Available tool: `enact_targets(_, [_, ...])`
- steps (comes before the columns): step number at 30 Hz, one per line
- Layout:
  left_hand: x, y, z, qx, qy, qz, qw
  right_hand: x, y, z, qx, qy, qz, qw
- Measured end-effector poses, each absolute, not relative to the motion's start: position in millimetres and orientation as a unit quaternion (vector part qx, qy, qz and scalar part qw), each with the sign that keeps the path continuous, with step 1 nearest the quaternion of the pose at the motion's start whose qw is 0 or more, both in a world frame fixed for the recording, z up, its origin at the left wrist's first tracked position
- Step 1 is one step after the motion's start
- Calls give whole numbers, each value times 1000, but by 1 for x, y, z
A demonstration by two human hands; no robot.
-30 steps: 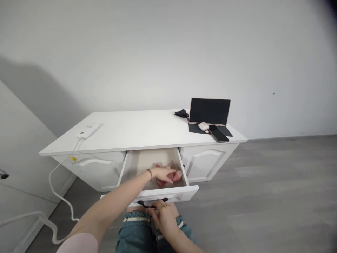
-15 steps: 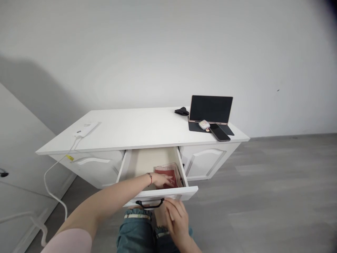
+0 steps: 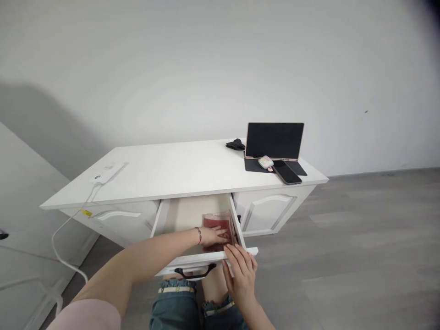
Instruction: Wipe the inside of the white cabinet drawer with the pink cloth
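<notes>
The drawer [image 3: 185,213] of a white cabinet is pulled out in front of me. Inside, at its right side, lies a folded red and beige cloth [image 3: 215,223]. My left hand [image 3: 212,236] reaches in over the drawer front and lies on this cloth, fingers outstretched. My right hand [image 3: 241,275] rests at the right end of the drawer front, its extended fingertips on the top edge and the thumb low against the front face. A black handle [image 3: 195,274] is to the left of that hand, untouched. My left palm hides part of the cloth.
On the white cabinet top [image 3: 172,167] stand a tablet [image 3: 274,140] in a dark folding cover, a phone [image 3: 287,173], a small pale case [image 3: 266,162] and a black folded item [image 3: 235,145]. A white device [image 3: 105,174] with a cable lies at left. My knees are below the drawer.
My right hand has moved from beside the handle up and right onto the top edge of the drawer front. My left hand stays on the cloth with its fingers slightly shifted.
</notes>
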State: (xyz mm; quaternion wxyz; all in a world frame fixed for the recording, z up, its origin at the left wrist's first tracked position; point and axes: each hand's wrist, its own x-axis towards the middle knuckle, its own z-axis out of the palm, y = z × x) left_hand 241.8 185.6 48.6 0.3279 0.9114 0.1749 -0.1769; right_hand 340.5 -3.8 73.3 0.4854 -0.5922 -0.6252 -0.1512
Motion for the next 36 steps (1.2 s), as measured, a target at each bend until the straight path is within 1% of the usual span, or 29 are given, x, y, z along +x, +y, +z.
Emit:
enact_targets(3, [248,202,49,925,158,-240,248,339,-1,68,-591,-619,-167,489])
enact_targets(6, [253,219,50,937,152,-251,187,336,1,63,-598,-606,-174,495])
enact_targets(12, [258,256,47,920,276,-221,171,334,2,59,-607,-609,-173,481])
enact_targets(20, [244,297,46,897,373,-198,132,338,0,62,-613,-621,-166,459])
enact_targets(23, [239,304,45,899,367,-201,129,339,-1,64,-616,-625,-164,451])
enact_targets(28, [225,292,49,897,335,-247,147,338,-3,62,-613,-620,-169,459])
enact_targets(32, [193,258,58,914,252,-270,168,336,-2,59,-605,-615,-172,476])
enact_targets(36, [155,214,66,926,178,-291,158,332,0,59,-603,-598,-177,497])
